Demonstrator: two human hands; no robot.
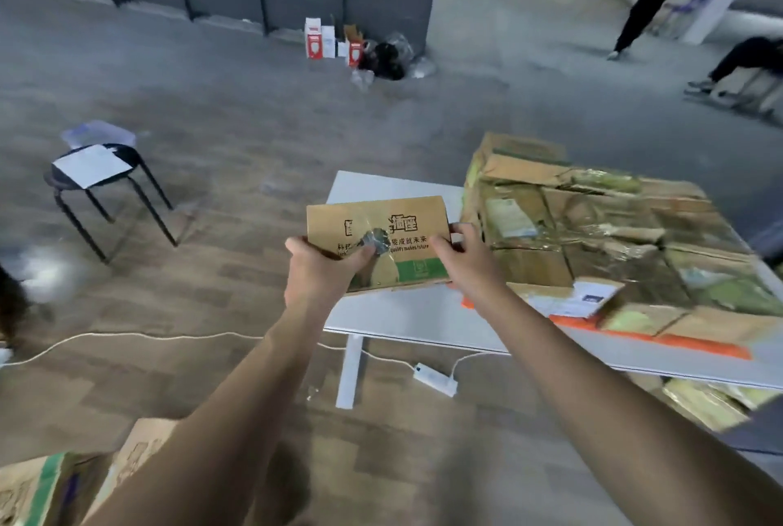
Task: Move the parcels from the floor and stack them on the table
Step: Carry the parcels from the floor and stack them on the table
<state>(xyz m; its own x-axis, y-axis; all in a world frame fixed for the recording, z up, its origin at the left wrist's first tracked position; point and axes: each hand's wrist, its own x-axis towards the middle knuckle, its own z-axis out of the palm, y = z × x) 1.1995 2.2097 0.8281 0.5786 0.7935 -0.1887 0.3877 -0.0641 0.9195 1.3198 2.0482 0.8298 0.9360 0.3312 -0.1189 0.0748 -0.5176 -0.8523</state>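
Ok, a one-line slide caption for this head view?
Left hand and right hand hold a cardboard parcel over the white table, beside the stacked parcels.

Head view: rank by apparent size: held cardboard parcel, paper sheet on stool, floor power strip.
1. Brown printed cardboard parcel; nearest the camera, which inflates it.
2. White paper sheet on the black stool.
3. White power strip.

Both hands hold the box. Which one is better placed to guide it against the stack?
Right, probably. The right hand grips the box edge beside the stacked parcels; the left hand holds the far edge.
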